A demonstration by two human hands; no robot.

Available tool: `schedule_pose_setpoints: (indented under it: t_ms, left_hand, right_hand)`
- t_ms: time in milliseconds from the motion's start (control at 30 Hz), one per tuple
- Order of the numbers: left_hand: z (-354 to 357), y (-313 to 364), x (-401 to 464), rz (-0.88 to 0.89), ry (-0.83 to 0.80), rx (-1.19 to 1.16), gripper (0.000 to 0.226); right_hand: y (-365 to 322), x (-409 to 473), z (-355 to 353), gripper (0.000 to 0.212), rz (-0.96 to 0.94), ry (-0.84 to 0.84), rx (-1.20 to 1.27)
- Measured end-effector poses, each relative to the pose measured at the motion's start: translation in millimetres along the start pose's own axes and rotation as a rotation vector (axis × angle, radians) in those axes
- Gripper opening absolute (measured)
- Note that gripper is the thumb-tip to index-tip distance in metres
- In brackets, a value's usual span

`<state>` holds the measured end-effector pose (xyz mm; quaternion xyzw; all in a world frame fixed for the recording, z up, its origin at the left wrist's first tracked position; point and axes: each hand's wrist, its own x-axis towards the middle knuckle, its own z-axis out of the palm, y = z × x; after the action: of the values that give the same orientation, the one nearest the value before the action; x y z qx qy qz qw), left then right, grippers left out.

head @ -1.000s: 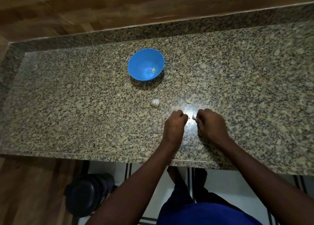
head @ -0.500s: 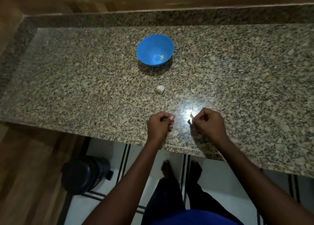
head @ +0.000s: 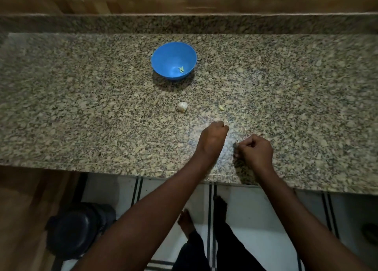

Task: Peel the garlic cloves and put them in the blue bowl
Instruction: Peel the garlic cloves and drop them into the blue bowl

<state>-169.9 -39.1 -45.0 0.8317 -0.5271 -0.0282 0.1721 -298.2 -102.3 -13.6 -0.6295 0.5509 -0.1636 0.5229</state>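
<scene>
The blue bowl (head: 163, 56) stands at the middle back of the granite counter with one peeled, yellowish clove (head: 181, 69) inside. In front of it lies a small white garlic bulb (head: 182, 106), and a loose clove (head: 221, 107) lies to its right. My left hand (head: 213, 139) hovers near the front edge with its fingers curled tight. A pale bit of garlic clove barely shows at its fingertips. My right hand (head: 255, 150) is just to the right and pinches a thin whitish scrap of garlic skin (head: 236, 141).
The granite counter (head: 81, 107) has a raised back ledge under a wooden wall. Below its front edge are a tiled floor, my bare feet and a dark round container (head: 77, 229) at the lower left.
My hands have drawn apart. The left hand has moved forward toward the bulb and bowl, while the right hand has stayed near the front edge with the skin scrap.
</scene>
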Motion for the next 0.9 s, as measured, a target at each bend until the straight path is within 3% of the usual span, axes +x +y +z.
schedule_pose_setpoints:
  t_ms: [100, 167, 367, 567, 733, 900]
  left_hand:
    - [1, -14, -14, -0.032, 0.058, 0.053, 0.034]
    - [-3, -33, -31, -0.158, 0.11, -0.044, 0.019]
    - [-70, -67, -102, -0.784, 0.152, -0.879, 0.009]
    - [-139, -129, -215, -1.007, 0.383, -1.344, 0.007]
    - [-179, -223, -359, -1.153, 0.654, -1.448, 0.017]
    - [-200, -322, -505, -1.27, 0.822, -1.412, 0.019]
  right_hand:
    - [-5, -3, 4, 0.012, -0.029, -0.017, -0.054]
    - [-9, -7, 12, 0.013, -0.044, -0.072, -0.056]
    - [-28, -43, 66, 0.012, -0.103, -0.284, -0.022]
    - [-65, -140, 165, 0.008, -0.191, -0.563, -0.021]
    - [-65, -255, 293, 0.009, -0.202, -0.779, -0.086]
    - [-36, -373, 422, 0.007, -0.166, -0.921, -0.155]
